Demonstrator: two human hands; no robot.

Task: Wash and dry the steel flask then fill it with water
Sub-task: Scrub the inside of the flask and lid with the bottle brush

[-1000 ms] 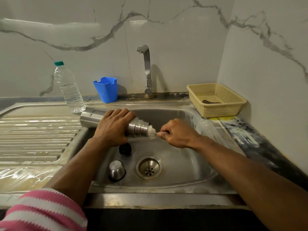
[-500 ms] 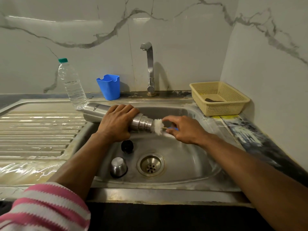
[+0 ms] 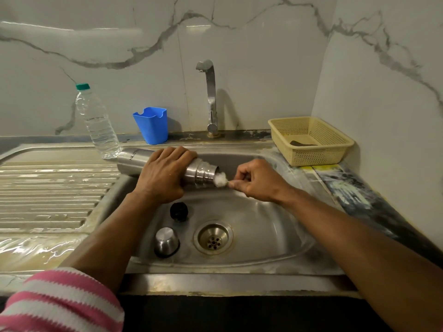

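Note:
The steel flask (image 3: 134, 160) lies on its side over the sink (image 3: 263, 226), mouth pointing right. My left hand (image 3: 163, 174) grips its middle. My right hand (image 3: 256, 179) pinches the handle of a bottle brush, whose white soapy bristles (image 3: 221, 180) sit at the flask's mouth. The handle itself is hidden in my fingers. In the basin lie the flask's black stopper (image 3: 178, 211) and its steel cup lid (image 3: 166, 241), left of the drain (image 3: 213, 237).
The tap (image 3: 210, 97) stands behind the basin with no water running. A clear plastic water bottle (image 3: 97, 123) and a blue holder (image 3: 151, 124) stand at the back left. A yellow basket (image 3: 311, 140) sits at the right. The ribbed drainboard (image 3: 48, 188) lies left.
My right hand has pushed the brush back toward the flask's mouth after drawing it partly out half a second ago. The left hand keeps its grip on the flask.

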